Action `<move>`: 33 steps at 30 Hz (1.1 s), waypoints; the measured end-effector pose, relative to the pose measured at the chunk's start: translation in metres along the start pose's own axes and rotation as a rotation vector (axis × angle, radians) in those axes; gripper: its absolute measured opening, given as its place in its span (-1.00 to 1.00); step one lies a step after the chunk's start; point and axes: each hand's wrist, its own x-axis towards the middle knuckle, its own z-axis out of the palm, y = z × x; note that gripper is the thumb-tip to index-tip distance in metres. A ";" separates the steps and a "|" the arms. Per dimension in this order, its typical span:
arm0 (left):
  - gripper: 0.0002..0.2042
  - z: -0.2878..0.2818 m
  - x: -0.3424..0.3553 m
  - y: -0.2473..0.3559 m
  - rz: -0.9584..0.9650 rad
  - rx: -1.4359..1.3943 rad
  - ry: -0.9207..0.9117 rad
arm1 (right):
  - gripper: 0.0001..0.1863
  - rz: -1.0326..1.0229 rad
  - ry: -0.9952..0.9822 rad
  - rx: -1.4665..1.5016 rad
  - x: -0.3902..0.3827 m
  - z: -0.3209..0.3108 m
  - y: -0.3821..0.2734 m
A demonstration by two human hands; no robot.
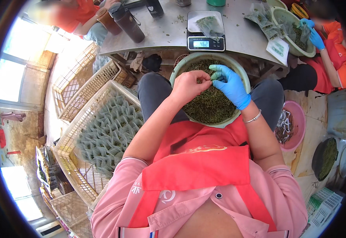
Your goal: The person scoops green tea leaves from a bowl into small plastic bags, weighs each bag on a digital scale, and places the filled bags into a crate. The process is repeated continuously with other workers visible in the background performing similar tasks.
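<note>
A pale green basin full of small dark green plant bits sits between my knees. Over it, my bare left hand meets my right hand, which wears a blue glove with green-stained fingertips. Thumb and fingers of both hands are pinched together and touch at the tips. Whatever lies between them is too small to name. Just beyond the basin, a digital scale stands at the table's near edge. On its pan rests a clear bag with a little green material inside.
At my left, a cream plastic crate holds many small filled clear bags. Dark bottles stand on the metal table. A pink tub is on the floor at right. A co-worker's blue-gloved hands are over another basin.
</note>
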 end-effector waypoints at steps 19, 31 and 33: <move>-0.87 0.030 0.012 -0.045 -0.264 -0.609 0.133 | -0.88 0.251 0.177 0.217 0.029 0.021 0.051; -0.85 0.015 0.007 -0.055 -0.339 -0.727 0.075 | -0.75 0.486 -0.009 1.103 0.008 -0.007 0.069; -0.84 0.012 0.011 -0.053 -0.330 -0.720 0.075 | -0.71 0.499 -0.049 1.080 0.013 -0.002 0.055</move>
